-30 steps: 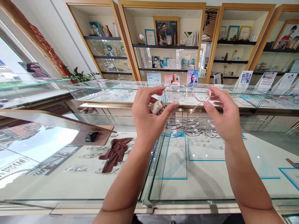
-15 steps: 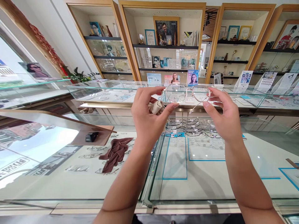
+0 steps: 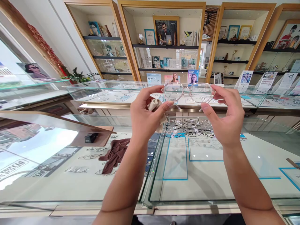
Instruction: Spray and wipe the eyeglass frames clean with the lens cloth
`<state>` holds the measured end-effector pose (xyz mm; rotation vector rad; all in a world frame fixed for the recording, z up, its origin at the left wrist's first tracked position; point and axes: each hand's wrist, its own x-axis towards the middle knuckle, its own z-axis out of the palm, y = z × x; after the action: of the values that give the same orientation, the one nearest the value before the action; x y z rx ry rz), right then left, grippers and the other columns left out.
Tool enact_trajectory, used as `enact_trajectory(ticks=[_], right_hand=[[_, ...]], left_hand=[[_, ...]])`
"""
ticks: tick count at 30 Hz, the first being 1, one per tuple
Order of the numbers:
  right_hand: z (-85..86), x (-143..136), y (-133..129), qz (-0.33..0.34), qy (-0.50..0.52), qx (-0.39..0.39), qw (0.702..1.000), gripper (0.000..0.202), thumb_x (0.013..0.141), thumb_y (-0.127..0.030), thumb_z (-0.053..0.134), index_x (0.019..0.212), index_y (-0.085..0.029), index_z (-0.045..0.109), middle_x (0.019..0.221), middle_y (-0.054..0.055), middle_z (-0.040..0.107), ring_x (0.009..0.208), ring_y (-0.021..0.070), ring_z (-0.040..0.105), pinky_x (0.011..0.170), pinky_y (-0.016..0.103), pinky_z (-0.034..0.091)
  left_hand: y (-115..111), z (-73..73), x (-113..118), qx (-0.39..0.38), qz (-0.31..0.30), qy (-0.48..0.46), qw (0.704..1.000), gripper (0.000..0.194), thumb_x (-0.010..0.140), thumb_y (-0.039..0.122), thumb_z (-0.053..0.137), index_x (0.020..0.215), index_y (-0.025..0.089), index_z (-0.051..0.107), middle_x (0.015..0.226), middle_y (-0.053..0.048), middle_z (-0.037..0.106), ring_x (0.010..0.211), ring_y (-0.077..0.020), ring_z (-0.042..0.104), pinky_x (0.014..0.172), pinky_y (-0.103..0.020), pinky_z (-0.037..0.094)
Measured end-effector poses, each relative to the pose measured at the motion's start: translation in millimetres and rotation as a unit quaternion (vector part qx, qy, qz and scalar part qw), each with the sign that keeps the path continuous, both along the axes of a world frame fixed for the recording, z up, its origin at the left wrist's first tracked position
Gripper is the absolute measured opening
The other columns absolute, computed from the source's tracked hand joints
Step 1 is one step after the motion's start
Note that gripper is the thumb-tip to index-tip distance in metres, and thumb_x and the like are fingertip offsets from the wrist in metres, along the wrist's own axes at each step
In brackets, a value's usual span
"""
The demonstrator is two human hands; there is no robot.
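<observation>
A pair of thin-rimmed eyeglasses (image 3: 187,89) is held up in front of me, above the glass counter. My left hand (image 3: 146,114) pinches its left end between thumb and fingers. Bunched in the same hand is a cream cloth (image 3: 154,105), part of it hanging below the palm. At the other end, my right hand (image 3: 228,114) grips the frame by its right side, thumb low and fingers above. The temples point down and back toward me, partly hidden by the hands. Both lenses look clear.
Beneath my hands stands a glass display counter (image 3: 174,190) with rows of eyeglass frames (image 3: 192,128) inside. A brown cloth (image 3: 113,156) lies to the left, near a tilted mirror (image 3: 47,137). Another glass case (image 3: 112,97) runs across behind, with wooden shelves (image 3: 167,47) beyond.
The eyeglasses have turned, so lenses and temples show at a different angle. My hands have spread slightly apart, still holding both ends. More of the cream cloth hangs below my left hand.
</observation>
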<state>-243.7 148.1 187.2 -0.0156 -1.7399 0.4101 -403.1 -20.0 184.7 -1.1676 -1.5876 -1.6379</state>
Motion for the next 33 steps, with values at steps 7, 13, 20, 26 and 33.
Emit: enact_trajectory(ticks=[7, 13, 20, 26, 33], right_hand=[[0.4, -1.1, 0.7, -0.005, 0.009, 0.023, 1.000, 0.039, 0.098, -0.045, 0.068, 0.135, -0.033, 0.066, 0.119, 0.006, 0.067, 0.109, 0.0273, 0.066, 0.096, 0.055, 0.060], [-1.5, -2.7, 0.1, -0.007, 0.052, 0.096, 0.994, 0.044, 0.097, -0.034, 0.069, 0.141, -0.034, 0.063, 0.124, 0.009, 0.063, 0.120, 0.0336, 0.062, 0.101, 0.059, 0.058], [-2.6, -4.5, -7.2, -0.092, 0.072, 0.155, 0.981, 0.043, 0.098, -0.033, 0.069, 0.140, -0.034, 0.061, 0.122, 0.009, 0.065, 0.116, 0.0338, 0.064, 0.098, 0.058, 0.058], [-2.8, -6.2, -11.0, -0.082, 0.060, 0.116, 0.988, 0.041, 0.093, -0.037, 0.073, 0.134, -0.035, 0.067, 0.121, 0.008, 0.067, 0.117, 0.0345, 0.065, 0.102, 0.059, 0.057], [-10.0, -11.2, -9.0, -0.027, 0.031, 0.023, 0.999, 0.050, 0.099, -0.047, 0.064, 0.147, -0.036, 0.058, 0.138, 0.011, 0.063, 0.135, 0.0365, 0.058, 0.102, 0.061, 0.060]], left_hand=[[0.1, 0.5, 0.9, 0.003, -0.008, -0.005, 1.000, 0.040, 0.081, 0.031, 0.086, 0.119, 0.027, 0.075, 0.111, -0.003, 0.075, 0.058, -0.0074, 0.047, 0.052, -0.027, 0.043], [7.6, -5.8, -9.4, -0.003, -0.025, 0.021, 0.999, 0.049, 0.084, 0.036, 0.084, 0.130, 0.030, 0.070, 0.128, -0.006, 0.073, 0.083, -0.0167, 0.068, 0.064, -0.031, 0.055], [29.1, -16.3, -16.8, 0.053, -0.045, 0.051, 0.996, 0.059, 0.081, 0.050, 0.087, 0.133, 0.033, 0.065, 0.132, -0.007, 0.072, 0.127, -0.0283, 0.066, 0.081, -0.035, 0.062], [32.9, -18.9, -14.6, 0.074, -0.030, 0.038, 0.996, 0.056, 0.086, 0.051, 0.083, 0.134, 0.032, 0.062, 0.135, -0.010, 0.069, 0.129, -0.0294, 0.066, 0.078, -0.033, 0.060], [36.7, -22.0, -7.3, 0.134, 0.024, 0.041, 0.990, 0.064, 0.083, 0.054, 0.085, 0.136, 0.030, 0.059, 0.141, -0.011, 0.063, 0.131, -0.0302, 0.062, 0.077, -0.033, 0.058]])
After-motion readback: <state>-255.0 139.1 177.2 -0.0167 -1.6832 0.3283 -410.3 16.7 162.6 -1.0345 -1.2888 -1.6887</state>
